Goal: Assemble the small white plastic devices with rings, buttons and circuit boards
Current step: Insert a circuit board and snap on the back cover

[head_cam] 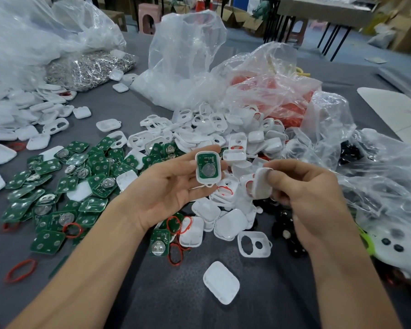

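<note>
A grey table (pixel 166 302) fills the foreground. Behind it stand a pink stool (pixel 148 17), cardboard boxes (pixel 241 16) and a long bench (pixel 328 9) (black legs).

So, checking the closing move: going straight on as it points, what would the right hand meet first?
Probably the white case holding the green board, gripped by the left hand; depth is unclear.

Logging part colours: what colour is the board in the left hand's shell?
Green, the board in the shell, with a silver coin cell; head view shows it best.
</note>
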Demonstrator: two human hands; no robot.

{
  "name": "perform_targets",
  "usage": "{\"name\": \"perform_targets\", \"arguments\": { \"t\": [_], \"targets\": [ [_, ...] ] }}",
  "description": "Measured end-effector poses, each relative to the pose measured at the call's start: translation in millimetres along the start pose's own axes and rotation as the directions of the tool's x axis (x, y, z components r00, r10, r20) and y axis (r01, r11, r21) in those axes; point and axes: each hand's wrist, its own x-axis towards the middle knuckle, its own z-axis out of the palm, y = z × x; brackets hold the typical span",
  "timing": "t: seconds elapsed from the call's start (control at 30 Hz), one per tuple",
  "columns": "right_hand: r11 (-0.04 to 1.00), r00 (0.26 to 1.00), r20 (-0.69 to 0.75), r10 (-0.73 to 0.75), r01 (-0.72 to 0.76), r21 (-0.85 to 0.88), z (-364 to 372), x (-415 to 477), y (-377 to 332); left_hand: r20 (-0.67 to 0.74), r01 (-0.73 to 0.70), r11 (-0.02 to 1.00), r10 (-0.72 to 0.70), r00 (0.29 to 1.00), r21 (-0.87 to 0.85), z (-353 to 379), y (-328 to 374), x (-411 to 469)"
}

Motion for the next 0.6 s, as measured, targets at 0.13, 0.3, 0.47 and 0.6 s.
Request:
{"name": "perform_targets", "arguments": {
  "t": [0.13,0.3,0.47,0.6],
  "targets": [
    [0.969,0.992,0.115,0.055,-0.081,0.234,7,-3,1,-0.031,0.027,0.998,-0.025,0.999,0.061,0,-2,1],
    [0.904,0.977,0.211,0.038,-0.124,0.409,11,-4,0,-0.038,0.033,0.994,-0.029,0.999,0.103,2,-4,0],
    [0.898,0.969,0.242,0.044,-0.144,0.415,15,-3,4,-0.039,0.032,0.993,-0.028,0.999,0.115,3,-4,0],
    [0.898,0.964,0.258,0.063,-0.168,0.407,16,-3,6,-0.034,0.03,0.993,-0.027,0.999,0.111,3,-4,-1]
  ]
}}
